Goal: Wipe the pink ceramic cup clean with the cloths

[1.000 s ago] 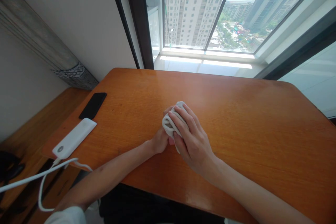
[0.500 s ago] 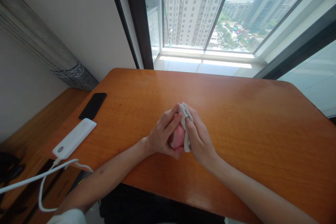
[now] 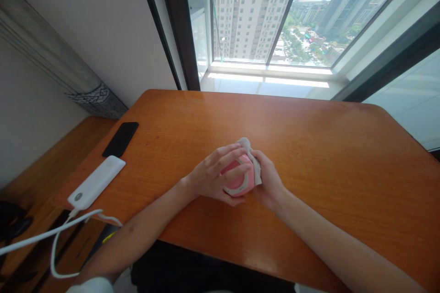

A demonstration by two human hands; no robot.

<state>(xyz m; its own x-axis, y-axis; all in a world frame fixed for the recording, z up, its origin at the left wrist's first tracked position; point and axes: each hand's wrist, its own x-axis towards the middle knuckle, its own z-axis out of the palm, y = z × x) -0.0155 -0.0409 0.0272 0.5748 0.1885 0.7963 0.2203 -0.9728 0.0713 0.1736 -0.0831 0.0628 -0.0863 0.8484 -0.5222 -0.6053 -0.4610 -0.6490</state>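
Note:
Both hands meet over the middle of the wooden table, around a pink rounded object with a pale curved band on its face. I cannot make out its exact kind. My left hand wraps its fingers over the object's front and left side. On the far right side a white cloth is pressed against the object. My right hand grips the cloth from the right, its fingers partly hidden behind it.
At the table's left side lie a black phone and a white power bank with a white cable plugged in. A curtain hangs at the left. Beyond the table's far edge is a window.
The pink object has turned, showing more of its front and pale band. My left fingers have spread across it. My right hand and the cloth have shifted slightly right, behind the object.

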